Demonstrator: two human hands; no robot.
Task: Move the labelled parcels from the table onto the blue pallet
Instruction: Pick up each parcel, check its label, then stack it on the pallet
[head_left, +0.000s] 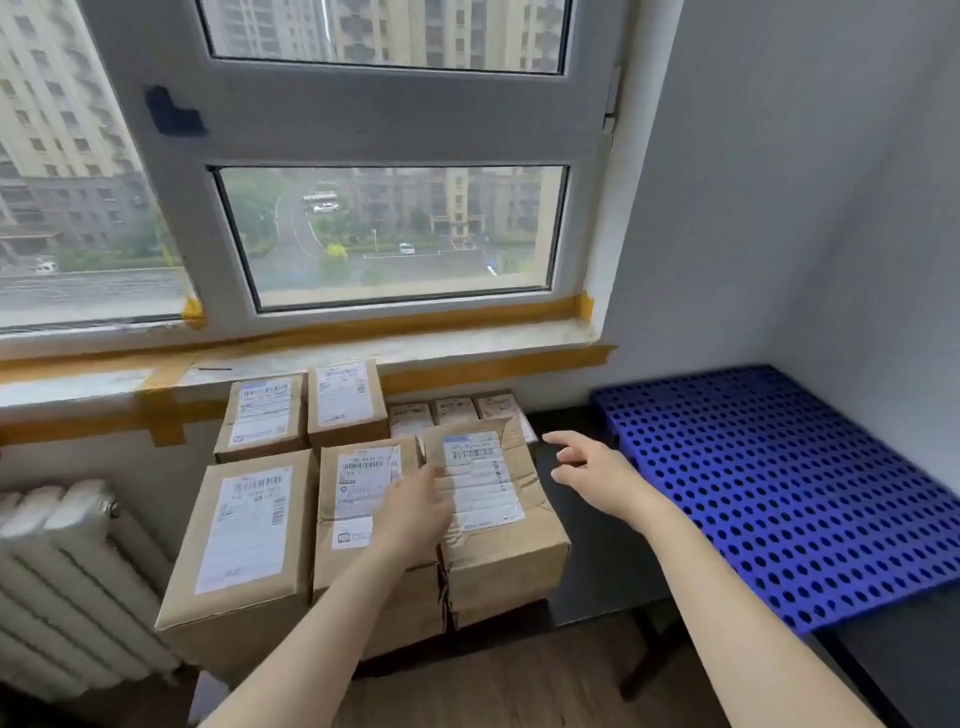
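A grey-framed window (384, 124) fills the wall ahead — apartment blocks, a wet road and parked cars lie beyond the glass. Yellow tape (322, 332) runs along the pale sill (291, 358) and down the wall below it. A white radiator (67, 577) stands at lower left — over a wood floor (519, 691).

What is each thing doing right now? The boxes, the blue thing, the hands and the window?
Parcels: all on the table, labels facing up.
Crumpled parcel: front right of the stack, dented.
Blue pallet: flat, nothing on it.
Left hand: open, touching the crumpled parcel.
Right hand: open, holding nothing.
Window: closed.
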